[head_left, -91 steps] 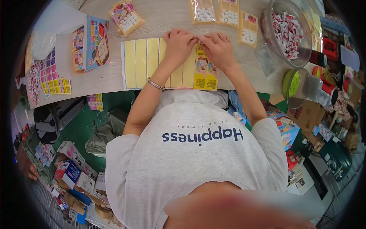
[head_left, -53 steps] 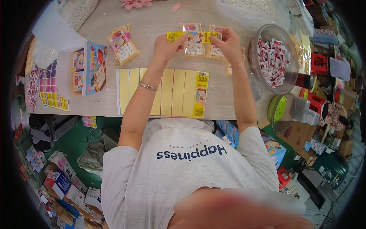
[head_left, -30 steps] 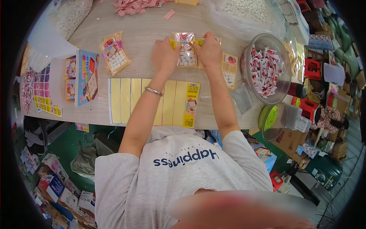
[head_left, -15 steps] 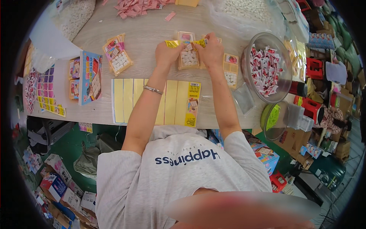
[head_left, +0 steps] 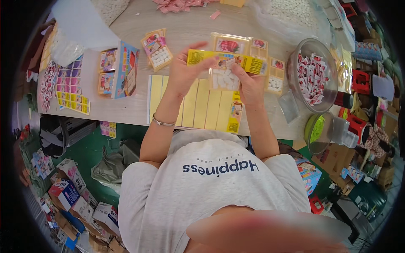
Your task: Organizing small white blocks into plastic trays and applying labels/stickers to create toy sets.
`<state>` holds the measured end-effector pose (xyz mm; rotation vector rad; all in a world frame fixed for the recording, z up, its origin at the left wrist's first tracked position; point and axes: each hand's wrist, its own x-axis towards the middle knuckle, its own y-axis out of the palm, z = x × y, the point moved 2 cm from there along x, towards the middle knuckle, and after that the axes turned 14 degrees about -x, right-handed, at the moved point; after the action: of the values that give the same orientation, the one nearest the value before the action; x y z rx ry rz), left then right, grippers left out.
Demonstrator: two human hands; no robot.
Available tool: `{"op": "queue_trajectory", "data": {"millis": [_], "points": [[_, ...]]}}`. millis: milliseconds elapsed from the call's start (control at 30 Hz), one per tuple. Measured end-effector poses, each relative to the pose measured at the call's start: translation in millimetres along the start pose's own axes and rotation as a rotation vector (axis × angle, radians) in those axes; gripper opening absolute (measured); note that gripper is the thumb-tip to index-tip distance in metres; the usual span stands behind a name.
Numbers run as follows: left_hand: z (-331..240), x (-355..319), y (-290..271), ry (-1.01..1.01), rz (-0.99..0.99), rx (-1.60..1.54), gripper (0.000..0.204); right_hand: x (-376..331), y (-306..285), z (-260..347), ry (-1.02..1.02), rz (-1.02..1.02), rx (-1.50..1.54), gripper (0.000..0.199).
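In front of me is a clear plastic tray (head_left: 224,80) with white candies in its near part and a red-printed packet in its far part. A yellow sticker label (head_left: 256,65) stretches across its middle and overhangs the left side. My left hand (head_left: 182,75) has its thumb over the label's left end, with fingers partly behind it. My right hand (head_left: 252,87) grips the tray's near right side, thumb pressed at the label. The sheet of yellow label strips (head_left: 190,105) lies on the table below my hands. Another filled tray (head_left: 276,76) sits just right.
Filled trays (head_left: 158,50) lie to the left, beside a blue display box (head_left: 126,69). A clear bowl of red-and-white sachets (head_left: 293,76) stands right, with a smaller bowl of green pieces (head_left: 315,128) nearer. Pink sachets (head_left: 181,5) and a bag of white candies (head_left: 291,14) are at the back.
The tray with candies has come up toward me. The yellow label, held between both hands before, now lies across it. My right hand has moved onto the tray's side; the view has shifted.
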<state>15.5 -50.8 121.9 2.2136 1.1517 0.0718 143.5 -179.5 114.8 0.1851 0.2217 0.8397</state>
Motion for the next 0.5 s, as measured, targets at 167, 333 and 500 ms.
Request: {"op": "queue_trajectory", "data": {"millis": [167,333,500], "points": [[-28,-40,-28,0.669,-0.192,0.500,0.043,-17,14,6,-0.033,-0.111,-0.247,0.035],[-14,-61,-21,0.456,-0.079,0.231,0.036,-41,38,11,-0.250,0.033,-0.350,0.021],[-46,-83,-31,0.271,0.467,0.231,0.020,-28,31,51,-0.323,0.705,-0.259,0.017]]}}
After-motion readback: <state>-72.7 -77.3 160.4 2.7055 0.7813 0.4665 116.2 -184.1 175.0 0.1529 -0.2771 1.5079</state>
